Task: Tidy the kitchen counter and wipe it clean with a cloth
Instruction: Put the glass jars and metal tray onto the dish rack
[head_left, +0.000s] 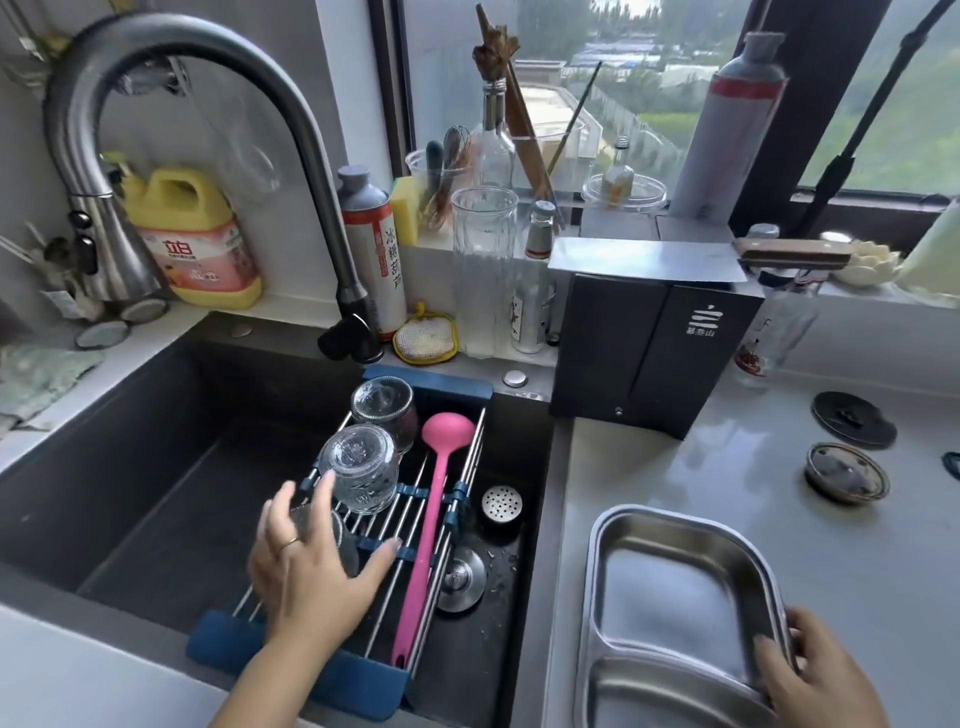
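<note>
Three glasses (363, 467) and one pink ladle (434, 499) are held in the rack (322, 675) at 7 o'clock; the nearest glass (337, 538) is gripped by left fingers (283, 525). One steel tray (675, 587), on the counter (753, 467) at 4 o'clock, is gripped by right fingers (774, 662).

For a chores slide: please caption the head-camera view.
Left hand holds a glass on the sink rack beside a pink ladle; right hand grips a steel tray on the counter.

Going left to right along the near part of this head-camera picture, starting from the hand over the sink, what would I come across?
Left hand around a glass → pink ladle → round drain plug → divided steel tray → right hand gripping the tray's rim.
</note>
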